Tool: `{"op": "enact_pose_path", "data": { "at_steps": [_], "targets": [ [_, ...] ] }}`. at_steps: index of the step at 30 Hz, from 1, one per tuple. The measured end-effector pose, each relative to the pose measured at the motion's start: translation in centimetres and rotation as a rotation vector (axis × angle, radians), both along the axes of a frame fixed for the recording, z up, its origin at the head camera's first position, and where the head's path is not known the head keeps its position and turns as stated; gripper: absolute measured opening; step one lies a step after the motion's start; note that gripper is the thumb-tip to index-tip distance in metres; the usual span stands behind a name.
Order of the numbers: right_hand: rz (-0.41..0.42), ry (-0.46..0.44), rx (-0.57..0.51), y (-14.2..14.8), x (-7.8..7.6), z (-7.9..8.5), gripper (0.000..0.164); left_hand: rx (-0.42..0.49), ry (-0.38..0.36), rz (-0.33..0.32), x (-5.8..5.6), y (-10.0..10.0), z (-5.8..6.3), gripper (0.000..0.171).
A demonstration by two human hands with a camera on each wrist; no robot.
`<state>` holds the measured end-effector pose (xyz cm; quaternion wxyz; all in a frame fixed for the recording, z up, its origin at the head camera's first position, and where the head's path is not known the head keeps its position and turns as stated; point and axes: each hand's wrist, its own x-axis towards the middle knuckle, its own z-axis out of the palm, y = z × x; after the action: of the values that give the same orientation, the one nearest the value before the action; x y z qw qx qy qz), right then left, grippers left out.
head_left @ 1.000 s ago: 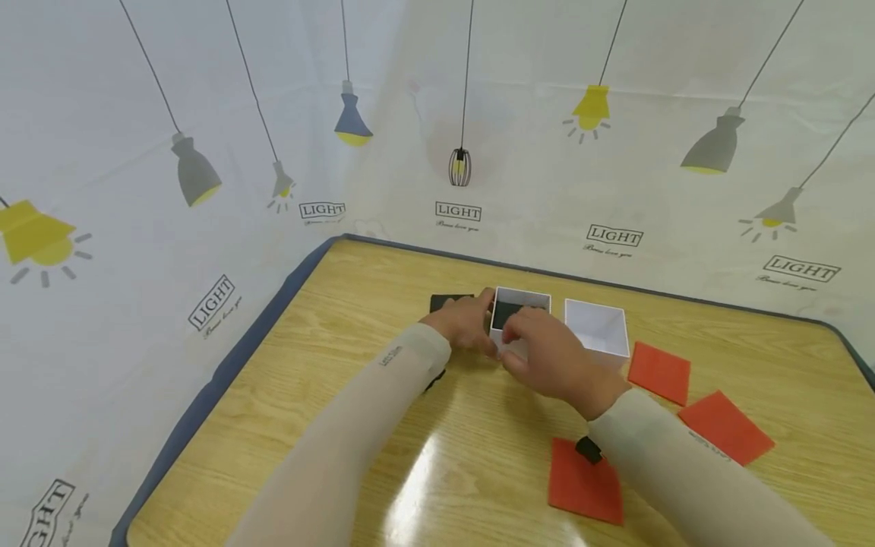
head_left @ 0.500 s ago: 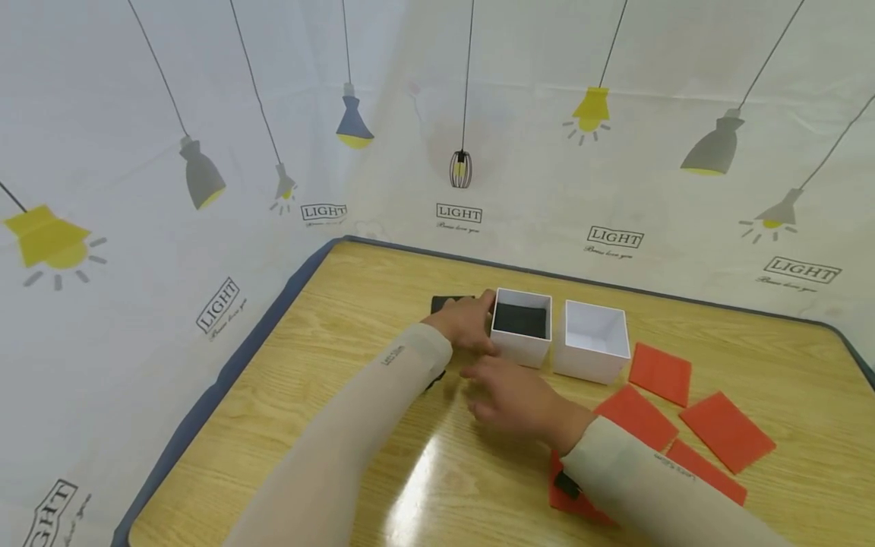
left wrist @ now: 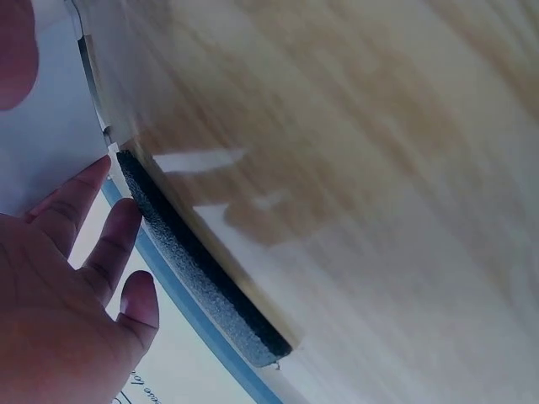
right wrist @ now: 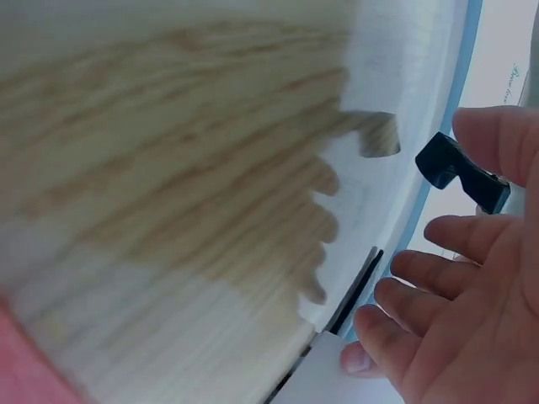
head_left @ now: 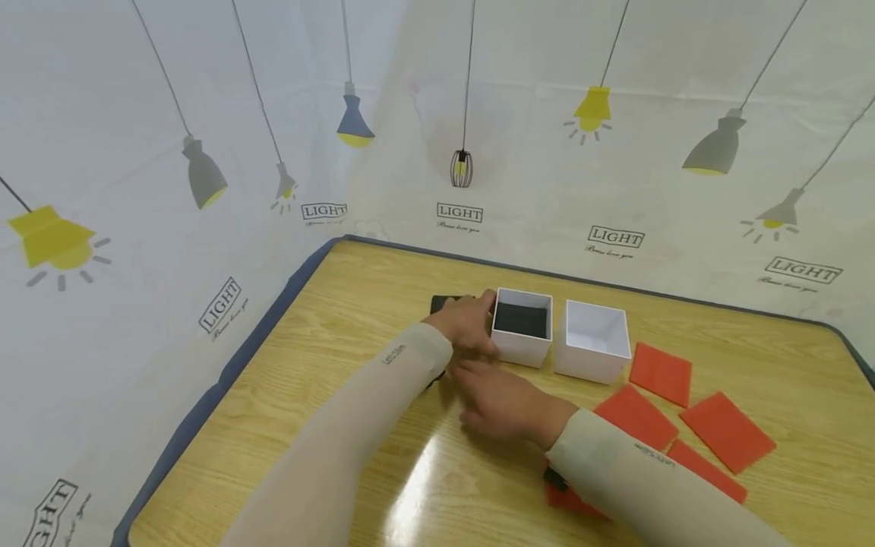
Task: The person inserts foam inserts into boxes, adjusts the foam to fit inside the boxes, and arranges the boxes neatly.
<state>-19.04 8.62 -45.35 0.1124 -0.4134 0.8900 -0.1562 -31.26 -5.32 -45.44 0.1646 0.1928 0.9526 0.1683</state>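
Observation:
My left hand (head_left: 468, 323) is at the left side of a white box (head_left: 522, 351), fingers extended along its wall. In the left wrist view, its spread fingers (left wrist: 109, 252) lie beside a dark, foam-like pad (left wrist: 202, 261). That black pad (head_left: 443, 302) is partly hidden behind the hand in the head view. Inside the box lies another black pad (head_left: 521, 320). My right hand (head_left: 502, 399) is low over the table, in front of the box and close to my left wrist. The right wrist view shows its fingers (right wrist: 421, 286) apart and relaxed, with nothing between them.
A second white box (head_left: 593, 353) stands right of the first, with nothing visible inside. Several flat red squares (head_left: 659, 374) lie on the wooden table (head_left: 355, 342) to the right, some partly under my right sleeve. A light-patterned curtain (head_left: 533, 190) hangs behind the table edge.
My right hand has withdrawn from over the left box toward the near left, revealing the black pad inside. My left hand has stayed at the box's side.

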Motion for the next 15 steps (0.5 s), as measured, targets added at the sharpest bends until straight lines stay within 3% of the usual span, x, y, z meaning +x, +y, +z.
{"op": "enact_pose_path", "data": {
  "at_steps": [5, 10, 15],
  "targets": [
    [0.005, -0.038, 0.052, 0.0, -0.2, 1.2, 0.056, 0.011, -0.010, -0.003, -0.1, 0.0, -0.3, 0.091],
    [0.018, -0.025, 0.011, 0.7, -1.3, 3.5, 0.032, 0.004, -0.032, -0.005, -0.2, -0.1, -0.3, 0.087],
    [0.010, -0.004, 0.015, 1.3, -2.4, 6.3, 0.030, 0.008, -0.068, 0.004, 0.0, -0.3, 0.1, 0.087]
  ]
}}
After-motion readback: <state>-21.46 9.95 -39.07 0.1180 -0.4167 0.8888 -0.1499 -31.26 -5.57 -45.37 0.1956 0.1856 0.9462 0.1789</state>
